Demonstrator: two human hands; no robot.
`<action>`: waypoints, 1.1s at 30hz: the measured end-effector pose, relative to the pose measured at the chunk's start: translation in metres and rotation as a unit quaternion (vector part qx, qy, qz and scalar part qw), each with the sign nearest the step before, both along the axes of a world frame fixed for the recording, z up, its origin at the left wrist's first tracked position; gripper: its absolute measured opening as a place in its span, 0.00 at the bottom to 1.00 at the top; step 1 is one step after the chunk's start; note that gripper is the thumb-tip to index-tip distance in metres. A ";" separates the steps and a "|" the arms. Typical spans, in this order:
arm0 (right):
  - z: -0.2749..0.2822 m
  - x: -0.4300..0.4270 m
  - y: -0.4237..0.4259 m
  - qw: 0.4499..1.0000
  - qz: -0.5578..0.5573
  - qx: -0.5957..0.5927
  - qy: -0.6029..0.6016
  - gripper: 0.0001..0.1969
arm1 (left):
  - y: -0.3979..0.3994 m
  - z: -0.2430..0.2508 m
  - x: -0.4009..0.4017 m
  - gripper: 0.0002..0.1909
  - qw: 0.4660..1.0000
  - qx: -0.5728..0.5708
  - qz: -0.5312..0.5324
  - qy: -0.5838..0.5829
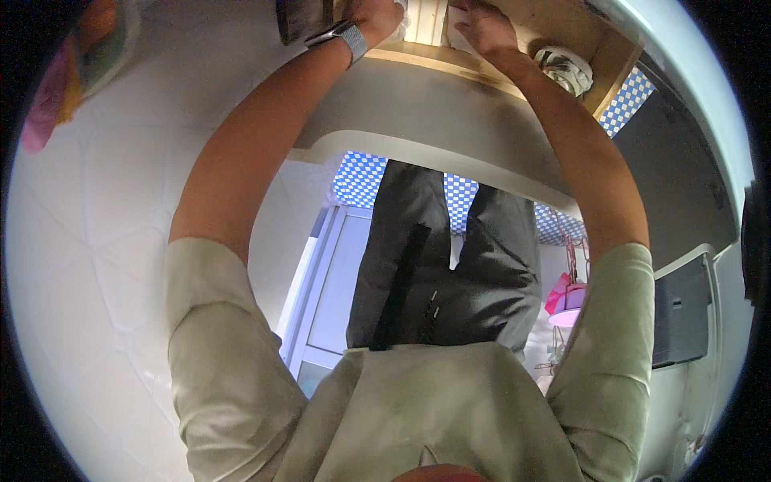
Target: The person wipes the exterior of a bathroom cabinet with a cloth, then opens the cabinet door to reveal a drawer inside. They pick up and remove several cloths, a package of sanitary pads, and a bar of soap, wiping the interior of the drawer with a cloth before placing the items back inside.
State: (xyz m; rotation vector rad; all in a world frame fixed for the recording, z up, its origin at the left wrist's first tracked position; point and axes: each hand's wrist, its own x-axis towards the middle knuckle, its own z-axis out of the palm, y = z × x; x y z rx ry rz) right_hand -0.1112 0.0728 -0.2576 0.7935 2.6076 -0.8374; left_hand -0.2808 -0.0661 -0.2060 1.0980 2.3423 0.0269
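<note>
Both forearms reach forward over an open wooden drawer [608,78] at the top of the view. My left hand [376,18], with a watch [337,37] on its wrist, is at the drawer's left part. Its fingers are curled beside a whitish, crumpled-looking item [402,27], and the picture's top edge cuts them off. My right hand [486,29] has its fingers over a white sheet-like item [461,33] inside the drawer. Pale wooden slats [429,21] show between the hands. Near my right forearm lies a bundled dark-and-white cloth-like thing [565,71].
The drawer's grey front [433,99] faces my legs. White tiled wall [96,211] rises on the left, with a blurred pink item [45,114] at upper left. Below are blue-and-white checkered flooring [359,178] and a pale door [340,271]. Pink items [566,301] hang at right.
</note>
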 end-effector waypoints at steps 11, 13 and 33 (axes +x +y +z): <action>-0.002 -0.059 0.017 0.986 -0.118 -0.121 -0.004 0.23 | 0.006 -0.066 0.005 0.35 0.986 0.085 0.002 0.142; -0.005 -0.072 0.018 0.983 -0.127 -0.132 -0.013 0.23 | 0.010 -0.062 0.013 0.28 0.991 0.051 -0.015 0.119; 0.033 -0.091 0.012 0.893 -0.162 -0.418 0.041 0.24 | 0.005 -0.078 0.008 0.21 0.996 0.073 -0.016 0.051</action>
